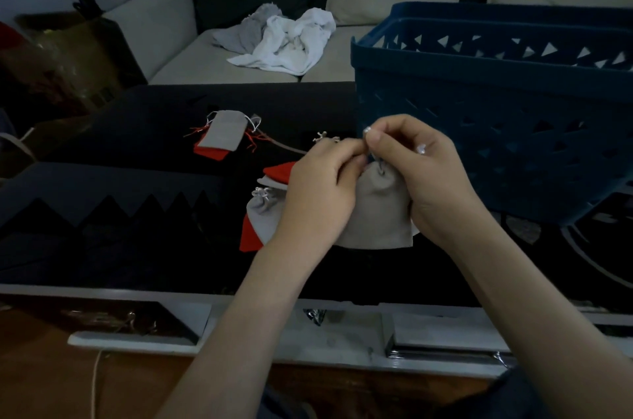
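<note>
Pale beige cushioned sofa [178, 59] at the rear, bearing a crumpled heap of white and grey cloths [291, 38]. Dark blue plastic basket [479, 103] with triangular cut-outs, standing at the right on the black tabletop [137, 179]. Centre, just left of the basket: grey fabric drawstring pouch [376, 213], held above the tabletop between both hands, neck gathered and uppermost. Left hand [318, 192] and right hand [421, 172], fingers curled, each pinch the silver cord [371, 158] at the pouch's neck. Beside the left hand, a tied grey pouch [262, 209] on red fabric pieces [248, 237]. Farther back, a flat grey pouch [224, 129].
</note>
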Motion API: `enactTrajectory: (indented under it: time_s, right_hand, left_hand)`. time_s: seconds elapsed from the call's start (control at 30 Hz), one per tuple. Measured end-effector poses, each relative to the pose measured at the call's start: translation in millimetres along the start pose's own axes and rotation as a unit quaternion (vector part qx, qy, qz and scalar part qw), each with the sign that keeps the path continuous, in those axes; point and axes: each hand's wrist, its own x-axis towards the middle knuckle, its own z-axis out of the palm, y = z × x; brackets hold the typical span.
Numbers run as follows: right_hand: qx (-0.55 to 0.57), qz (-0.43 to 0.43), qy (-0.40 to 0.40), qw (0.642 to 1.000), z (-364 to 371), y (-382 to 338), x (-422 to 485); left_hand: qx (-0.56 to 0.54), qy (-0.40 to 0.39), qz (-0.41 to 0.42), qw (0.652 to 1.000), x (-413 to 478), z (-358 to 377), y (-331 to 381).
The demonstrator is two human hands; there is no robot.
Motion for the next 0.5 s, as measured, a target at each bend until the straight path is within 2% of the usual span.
enactTrajectory:
  time_s: [0.1,0.2,0.3,0.4,0.43,0.5]
  right_hand:
    - [-0.029,0.003,0.011,1.000,-2.7,4.2,2.6]
    - [-0.032,0.006,-0.005,0.999,-2.4,3.8,4.8]
    - [-0.018,-0.005,-0.004,1.000,1.8,4.3,4.0]
    - [0.127,0.002,0.029,0.991,1.9,-1.5,3.4]
    - [0.145,-0.004,0.031,0.989,-1.6,-4.5,3.7]
    - [0.069,-0.019,0.016,0.997,-9.3,-9.2,4.7]
  left_hand:
    - [-0.019,-0.009,0.002,1.000,-0.7,4.0,3.3]
    - [-0.121,-0.028,-0.046,0.991,-0.3,2.4,7.5]
    - [-0.172,-0.036,-0.081,0.981,2.3,-0.1,6.1]
    - [-0.268,-0.031,-0.171,0.948,6.1,-5.0,-0.3]
    - [-0.298,-0.024,-0.200,0.933,7.6,-7.1,-3.3]
    - [-0.329,-0.003,-0.225,0.917,8.8,-11.5,-6.0]
